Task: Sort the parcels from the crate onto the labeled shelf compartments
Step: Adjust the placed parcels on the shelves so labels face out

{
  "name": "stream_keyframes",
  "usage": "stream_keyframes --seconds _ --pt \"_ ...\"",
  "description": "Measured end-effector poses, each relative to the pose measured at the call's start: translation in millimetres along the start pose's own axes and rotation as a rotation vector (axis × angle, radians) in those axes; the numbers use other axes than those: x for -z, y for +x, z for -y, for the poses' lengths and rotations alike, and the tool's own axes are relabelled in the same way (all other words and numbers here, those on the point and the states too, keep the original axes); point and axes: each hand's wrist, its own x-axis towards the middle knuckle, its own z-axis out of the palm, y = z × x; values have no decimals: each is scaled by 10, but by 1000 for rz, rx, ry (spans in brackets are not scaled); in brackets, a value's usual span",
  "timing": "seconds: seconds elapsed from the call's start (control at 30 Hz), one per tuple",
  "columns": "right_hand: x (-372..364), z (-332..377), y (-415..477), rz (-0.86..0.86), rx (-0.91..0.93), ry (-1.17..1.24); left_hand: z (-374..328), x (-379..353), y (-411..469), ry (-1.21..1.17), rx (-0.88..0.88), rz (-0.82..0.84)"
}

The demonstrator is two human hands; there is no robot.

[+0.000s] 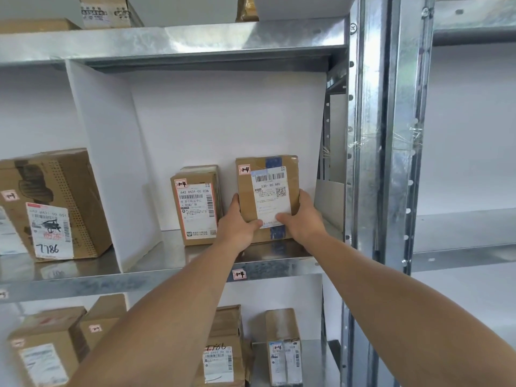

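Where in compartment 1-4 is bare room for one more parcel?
Bare shelf between the white divider and the standing parcel. Crowded: left hand fills the gap beside the held parcel, right hand its other side.

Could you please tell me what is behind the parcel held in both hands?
The white back panel rises behind the parcel; anything directly behind it on the shelf is hidden.

Stretched forward, left grip (pixel 237 222) and right grip (pixel 304 219) clasp the parcel (pixel 248 191) by its sides, thumbs in front.
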Motion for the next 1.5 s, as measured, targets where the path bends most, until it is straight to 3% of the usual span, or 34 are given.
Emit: stream_keyframes --seconds 0.53,1.03,1.3,1.4,1.5 --pt "-133 48 96 -76 -35 -45 -33 -61 47 -26 53 -93" --pt "-159 69 31 -63 -54 -79 -115 76 -60 -19 59 -60" --pt "-88 336 -292 -218 4 -32 -138 402 -383 30 -162 -113" --pt "-117 499 -529 -295 98 -24 -83 603 -569 149 -323 -123" --pt "-262 681 -848 -349 243 -42 63 818 -721 156 -373 -160"
